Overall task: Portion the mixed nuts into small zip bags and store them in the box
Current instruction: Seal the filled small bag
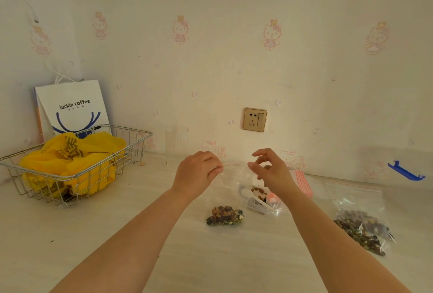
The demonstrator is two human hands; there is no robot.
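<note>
From the head camera, both forearms reach out over a pale table (70,234) toward the wallpapered far wall. The left hand (196,173) and the right hand (269,171) hold a small zip bag (226,199) upright between them, each pinching an end of its red-lined top edge with curled fingertips. The bag hangs down to the table, with a clump of mixed nuts (225,216) settled at its bottom. Just right of it, partly behind the right wrist, lies a crumpled clear bag with nuts and a white scoop (254,199). Farther right, a stack of empty zip bags (304,182) lies near the wall, and a larger filled bag of nuts (360,224) lies on the table at the near right. At the far left a wire basket (131,142) holds a yellow plastic bag (70,159), with a white paper bag (72,105) behind it.
</note>
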